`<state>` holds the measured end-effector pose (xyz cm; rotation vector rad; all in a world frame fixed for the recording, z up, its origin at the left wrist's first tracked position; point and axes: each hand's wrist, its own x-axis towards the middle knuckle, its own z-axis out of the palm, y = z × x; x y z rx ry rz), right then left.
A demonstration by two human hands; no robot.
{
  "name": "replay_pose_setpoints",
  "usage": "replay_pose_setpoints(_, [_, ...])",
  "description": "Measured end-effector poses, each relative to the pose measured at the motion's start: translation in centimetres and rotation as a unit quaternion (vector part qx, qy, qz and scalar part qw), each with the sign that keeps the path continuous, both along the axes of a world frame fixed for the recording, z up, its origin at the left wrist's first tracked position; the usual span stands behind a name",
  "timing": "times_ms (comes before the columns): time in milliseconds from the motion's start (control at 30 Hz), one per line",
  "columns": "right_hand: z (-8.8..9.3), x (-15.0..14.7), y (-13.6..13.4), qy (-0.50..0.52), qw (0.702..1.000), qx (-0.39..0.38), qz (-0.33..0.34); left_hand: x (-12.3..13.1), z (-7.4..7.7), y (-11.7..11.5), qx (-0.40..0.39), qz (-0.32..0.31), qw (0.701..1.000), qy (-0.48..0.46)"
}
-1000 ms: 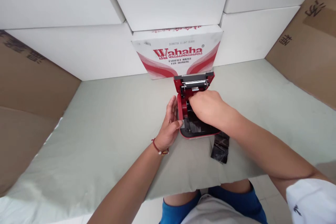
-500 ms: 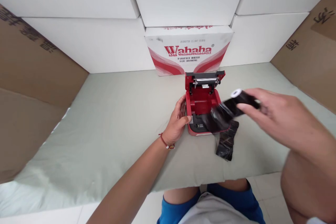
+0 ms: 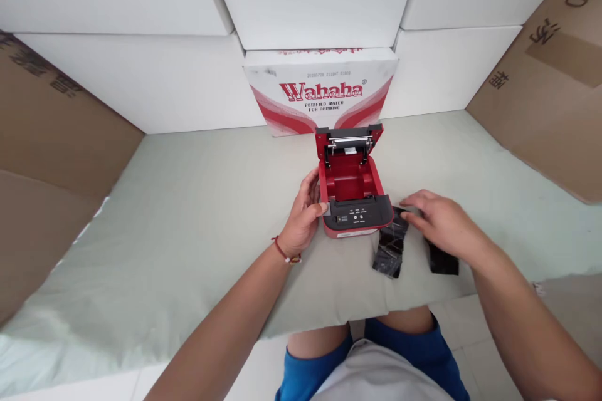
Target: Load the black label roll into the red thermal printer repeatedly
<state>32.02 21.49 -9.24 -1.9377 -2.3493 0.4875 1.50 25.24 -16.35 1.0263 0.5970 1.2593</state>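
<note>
A small red and black label printer (image 3: 356,216) stands on the cloth with its lid (image 3: 348,143) raised, and its red inner bay shows no roll. My left hand (image 3: 305,219) grips the printer's left side, thumb on the grey piece at the edge. To the printer's right lies a crumpled strip of black film (image 3: 391,245). My right hand (image 3: 439,220) is at the strip's upper end, thumb and forefinger apart and close to the film. A second black piece (image 3: 443,261) lies partly under this hand. The white-cored black roll is not visible.
A white and red Wahaba-style water carton reading Wahaha (image 3: 321,97) stands behind the printer, against stacked white boxes (image 3: 132,81). Brown cardboard walls (image 3: 56,119) flank the cloth-covered table (image 3: 211,200) on both sides. The table's front edge runs just above my lap.
My right hand has come down from holding the black roll in the air to the film strip beside the printer. The film has left the printer's top. My left hand keeps its grip.
</note>
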Motion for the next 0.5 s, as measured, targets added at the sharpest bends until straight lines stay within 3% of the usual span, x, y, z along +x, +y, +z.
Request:
replay_pose_setpoints(133, [0.4, -1.9, -0.6, -0.022, 0.998, -0.063, 0.016, 0.0, 0.0, -0.1, -0.006, 0.004, 1.000, 0.000])
replay_pose_setpoints(200, [2.5, -1.3, -1.2, 0.047, 0.993, -0.088, 0.067, 0.0, 0.1, -0.1, -0.005, 0.004, 1.000, 0.001])
replay_pose_setpoints(267, [5.8, -0.4, -1.7, 0.157, 0.972, -0.119, 0.128, 0.0, 0.0, -0.1, -0.003, -0.001, 1.000, 0.000])
replay_pose_setpoints(367, [10.5, -0.6, -1.3, 0.214, 0.965, -0.101, 0.116, 0.0, -0.1, -0.1, 0.004, -0.004, 1.000, 0.000])
replay_pose_setpoints(433, [12.0, -2.3, 0.1, 0.186, 0.974, -0.061, 0.116, 0.1, -0.4, 0.0, 0.013, -0.008, 1.000, 0.004])
replay_pose_setpoints(500, [11.7, -4.9, 2.2, 0.136, 0.984, -0.031, 0.109, 0.1, -0.6, -0.1, 0.028, -0.001, 0.999, 0.026])
